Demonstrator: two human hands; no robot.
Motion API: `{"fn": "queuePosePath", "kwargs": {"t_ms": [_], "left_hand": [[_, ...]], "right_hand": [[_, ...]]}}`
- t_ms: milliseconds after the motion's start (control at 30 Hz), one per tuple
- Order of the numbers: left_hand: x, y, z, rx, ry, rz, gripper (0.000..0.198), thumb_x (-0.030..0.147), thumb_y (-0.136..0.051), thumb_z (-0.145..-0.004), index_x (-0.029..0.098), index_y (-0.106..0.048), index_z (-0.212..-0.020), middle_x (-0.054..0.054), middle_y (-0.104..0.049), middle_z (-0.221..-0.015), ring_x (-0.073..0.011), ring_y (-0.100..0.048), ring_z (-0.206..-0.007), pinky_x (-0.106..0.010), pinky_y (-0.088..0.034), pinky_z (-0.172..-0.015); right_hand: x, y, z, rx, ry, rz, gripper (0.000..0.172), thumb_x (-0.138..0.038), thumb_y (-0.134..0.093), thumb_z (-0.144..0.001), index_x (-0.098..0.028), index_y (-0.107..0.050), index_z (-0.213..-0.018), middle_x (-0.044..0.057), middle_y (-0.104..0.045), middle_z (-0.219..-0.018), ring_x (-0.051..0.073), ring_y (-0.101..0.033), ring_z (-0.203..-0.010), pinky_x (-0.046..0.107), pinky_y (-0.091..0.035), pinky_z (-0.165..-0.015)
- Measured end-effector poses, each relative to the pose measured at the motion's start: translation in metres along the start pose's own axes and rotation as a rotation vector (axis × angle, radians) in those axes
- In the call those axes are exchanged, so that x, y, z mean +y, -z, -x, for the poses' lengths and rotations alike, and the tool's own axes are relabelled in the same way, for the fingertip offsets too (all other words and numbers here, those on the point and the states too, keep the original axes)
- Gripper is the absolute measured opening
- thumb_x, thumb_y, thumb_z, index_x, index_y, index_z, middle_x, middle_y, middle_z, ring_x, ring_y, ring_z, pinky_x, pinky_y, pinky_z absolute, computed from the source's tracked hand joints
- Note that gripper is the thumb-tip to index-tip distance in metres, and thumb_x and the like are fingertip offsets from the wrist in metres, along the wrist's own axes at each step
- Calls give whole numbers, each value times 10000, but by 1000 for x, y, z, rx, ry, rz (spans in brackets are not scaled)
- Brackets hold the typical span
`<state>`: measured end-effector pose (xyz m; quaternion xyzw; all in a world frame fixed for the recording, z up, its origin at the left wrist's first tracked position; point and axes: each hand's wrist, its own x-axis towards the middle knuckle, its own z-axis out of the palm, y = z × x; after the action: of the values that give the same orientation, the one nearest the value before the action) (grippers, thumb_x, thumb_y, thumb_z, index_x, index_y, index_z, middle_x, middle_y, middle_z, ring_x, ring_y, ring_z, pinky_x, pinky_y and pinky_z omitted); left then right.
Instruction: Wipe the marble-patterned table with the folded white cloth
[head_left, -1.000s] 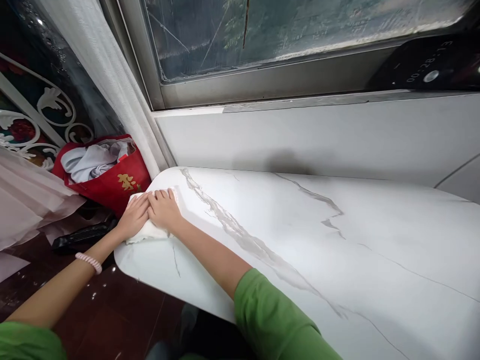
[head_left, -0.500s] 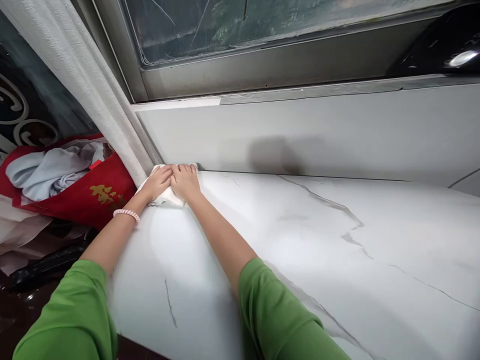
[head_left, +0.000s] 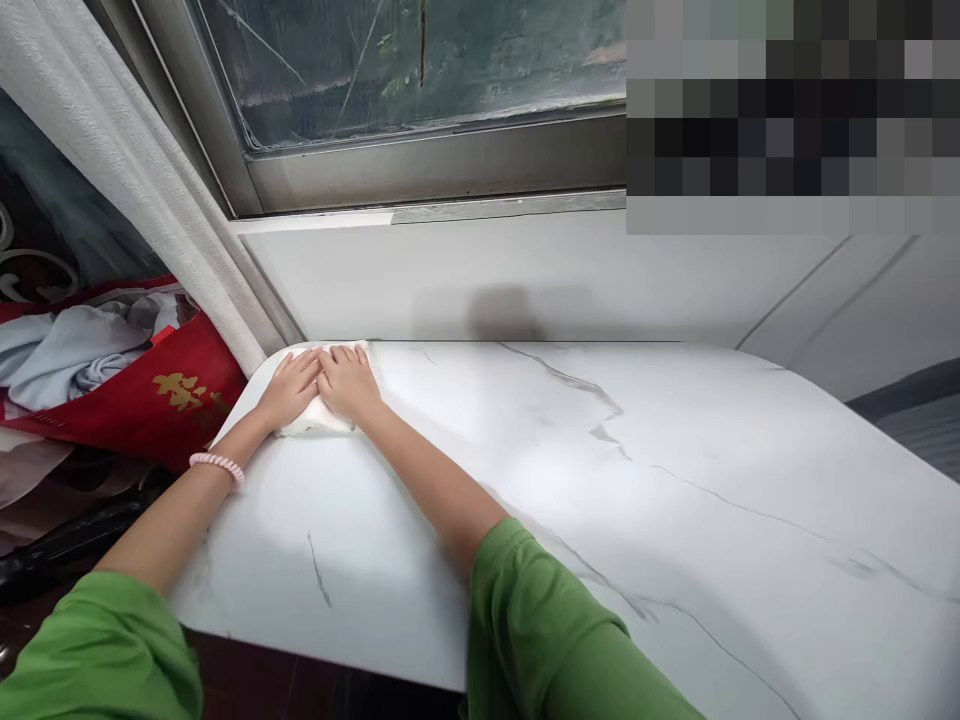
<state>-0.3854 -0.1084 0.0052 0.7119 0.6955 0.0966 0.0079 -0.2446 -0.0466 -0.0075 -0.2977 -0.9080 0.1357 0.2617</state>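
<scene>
White cloth [head_left: 319, 418] has moved to the far-left corner of the marble-patterned tabletop [head_left: 712, 430].
Left hand [head_left: 291, 388] and right hand [head_left: 347, 382], together, press down on it; overreaching could slip it past the edge.

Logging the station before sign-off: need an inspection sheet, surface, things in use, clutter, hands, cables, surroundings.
Surface: white tabletop with grey veining and rounded far corners.
Things in use: white cloth, lying near the far left corner.
Clutter: off the table's left end, a red bag with pale fabric inside; a black item below it, identity unclear.
Hands: left hand and right hand side by side, laid flat on the cloth; pink band on the left wrist.
Cables: nothing seen; upper right is pixelated.
Surroundings: white wall panel behind, metal-framed window above, pale curtain at left.
</scene>
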Motion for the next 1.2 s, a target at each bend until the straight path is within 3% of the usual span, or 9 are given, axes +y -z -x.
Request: {"fn": "queuePosePath", "kwargs": {"t_ms": [200,400,533,633,767,867,1033,1200], "left_hand": [[51,-3,78,24,8,-67,506,327,-274,-986,205,-400,-1461,-91,-358,-1573,-237,-275,-1469,-492,-146,-1220],[130,-11,167,139,-36,-152,505,302,-278,-998,201,-359,-1486,-130,-368,-1561,-273,-284,-1467,-538,-196,-1202],[167,-12,192,166,-62,-160,560,268,-275,-991,219,-235,-1548,-131,-357,-1566,-286,-290,-1465,-554,-223,-1190],[174,-13,193,158,-43,-161,588,261,-292,-979,243,-201,-1560,-117,-355,-1569,-292,-295,-1463,-557,-224,-1190],[164,-17,177,142,-19,-159,571,268,-291,-979,247,-231,-1547,-116,-367,-1561,-281,-280,-1469,-558,-209,-1196],[151,-21,145,133,21,-156,525,277,-285,-980,210,-325,-1499,-141,-390,-1542,-287,-293,-1461,-564,-197,-1195],[127,-23,50,64,16,-106,478,298,-290,-975,174,-431,-1415,-140,-402,-1533,-290,-316,-1444,-548,-185,-1195],[107,-23,-44,25,-95,-15,483,298,-306,-970,193,-443,-1421,-106,-434,-1514,-244,-352,-1422,-495,-158,-1206]], "right_hand": [[-22,23,72,-14,105,-55,378,-188,-389,-938,-134,-534,-1284,160,-576,-1313,261,-467,-1266,503,-228,-1180],[-36,55,163,-60,269,-96,393,-248,-441,-929,-97,-550,-1274,196,-530,-1381,293,-428,-1317,527,-219,-1186],[-37,69,199,-86,287,-105,442,-261,-462,-912,-100,-536,-1316,204,-512,-1409,315,-406,-1348,547,-218,-1186],[-36,73,201,-84,286,-128,445,-254,-455,-901,-122,-535,-1318,185,-536,-1384,307,-433,-1319,549,-244,-1172],[-27,74,181,-91,314,-108,407,-250,-437,-897,-142,-565,-1268,152,-577,-1315,284,-477,-1248,509,-251,-1171],[-7,72,154,-99,316,-81,368,-240,-413,-910,-187,-577,-1235,108,-606,-1256,249,-499,-1215,458,-267,-1161],[45,66,93,-81,222,-58,367,-207,-399,-920,-144,-555,-1246,125,-607,-1263,249,-503,-1206,469,-266,-1145],[83,60,50,17,-42,4,382,-157,-344,-927,-140,-538,-1255,135,-608,-1266,255,-488,-1230,472,-236,-1153]]}}
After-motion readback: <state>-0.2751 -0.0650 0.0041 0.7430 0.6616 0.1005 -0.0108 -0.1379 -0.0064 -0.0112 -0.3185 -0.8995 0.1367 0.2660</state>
